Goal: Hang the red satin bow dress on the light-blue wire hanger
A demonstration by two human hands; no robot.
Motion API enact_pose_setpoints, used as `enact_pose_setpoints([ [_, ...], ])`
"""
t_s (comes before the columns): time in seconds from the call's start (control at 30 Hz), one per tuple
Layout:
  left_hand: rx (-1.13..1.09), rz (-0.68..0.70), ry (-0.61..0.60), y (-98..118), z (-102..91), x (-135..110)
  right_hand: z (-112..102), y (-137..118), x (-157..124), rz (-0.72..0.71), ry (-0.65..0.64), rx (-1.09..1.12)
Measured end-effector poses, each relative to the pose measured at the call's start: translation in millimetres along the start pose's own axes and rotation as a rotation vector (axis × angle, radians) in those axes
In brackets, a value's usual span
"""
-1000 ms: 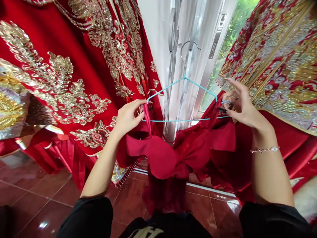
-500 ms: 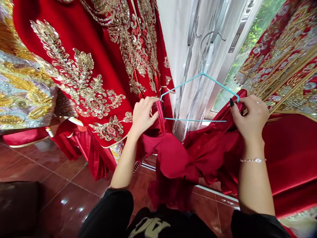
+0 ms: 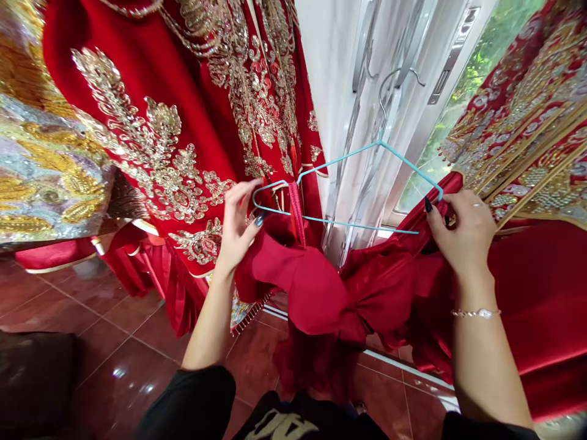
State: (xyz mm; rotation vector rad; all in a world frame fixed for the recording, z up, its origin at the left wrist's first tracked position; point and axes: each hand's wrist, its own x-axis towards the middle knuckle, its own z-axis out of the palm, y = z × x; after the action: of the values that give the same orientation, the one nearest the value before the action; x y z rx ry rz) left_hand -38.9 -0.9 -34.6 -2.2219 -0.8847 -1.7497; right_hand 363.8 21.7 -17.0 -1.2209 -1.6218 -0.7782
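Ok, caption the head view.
Right hand pinches red satin garment on a blue wire hanger; left hand at its end.

Your left hand (image 3: 236,226): open, fingers spread, just beside the left bend of the teal wire hanger (image 3: 348,221). A red strap (image 3: 297,220) crosses the hanger's lower bar, right of that hand. Your right hand (image 3: 465,235) pinches the red satin garment (image 3: 316,293) at the hanger's right end; a thin bracelet (image 3: 477,313) sits on that wrist. Garment sags in heavy folds between your hands. Hanger's hook (image 3: 387,91) stands against a white curtain (image 3: 362,189). Red robes with gold embroidery hang either side: left robe (image 3: 151,146), right robe (image 3: 536,134). Glossy red-brown tile floor (image 3: 119,360) below.
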Motion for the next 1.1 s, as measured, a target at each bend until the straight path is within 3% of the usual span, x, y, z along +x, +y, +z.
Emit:
enact_pose_setpoints([
  [0.07,0.017,0.03,-0.028,2.7,-13.0,-12.8,1.7,0.1,-0.1,-0.003,-0.03,0.04],
  [0.13,0.062,0.061,-0.135,5.5,-19.2,-19.9,3.8,1.0,0.9,0.013,-0.037,0.062],
  [0.2,0.045,0.041,-0.244,4.0,-19.8,-19.4,5.9,2.4,2.2,0.039,-0.04,0.068],
  [0.27,-0.035,-0.028,-0.276,-5.3,-19.2,-12.6,7.6,3.8,3.1,0.065,-0.048,0.068],
  [0.4,-0.314,-0.146,-0.004,-41.2,-27.8,18.6,8.6,4.4,4.4,0.102,-0.086,0.068],
  [0.43,-0.369,-0.175,0.017,-49.5,-30.8,31.0,8.5,4.0,4.7,0.106,-0.093,0.073],
  [0.53,-0.426,-0.179,-0.152,-60.5,-31.9,77.4,7.5,0.7,4.8,0.099,-0.092,0.116],
  [0.57,-0.425,-0.15,-0.266,-58.8,-28.2,93.9,7.3,-1.1,4.2,0.093,-0.087,0.136],
  [0.63,-0.413,-0.118,-0.364,-49.0,-14.5,124.1,7.3,-5.2,2.4,0.085,-0.091,0.176],
  [0.77,-0.262,-0.077,-0.409,-21.3,20.9,161.8,8.8,-12.8,-1.9,0.103,-0.123,0.251],
  [0.87,-0.113,-0.025,-0.402,-6.1,33.3,168.5,9.6,-15.3,-3.2,0.113,-0.124,0.276],
  [1.1,0.071,0.117,-0.388,20.8,23.0,172.4,17.6,-20.9,-7.2,0.11,-0.123,0.272],
])
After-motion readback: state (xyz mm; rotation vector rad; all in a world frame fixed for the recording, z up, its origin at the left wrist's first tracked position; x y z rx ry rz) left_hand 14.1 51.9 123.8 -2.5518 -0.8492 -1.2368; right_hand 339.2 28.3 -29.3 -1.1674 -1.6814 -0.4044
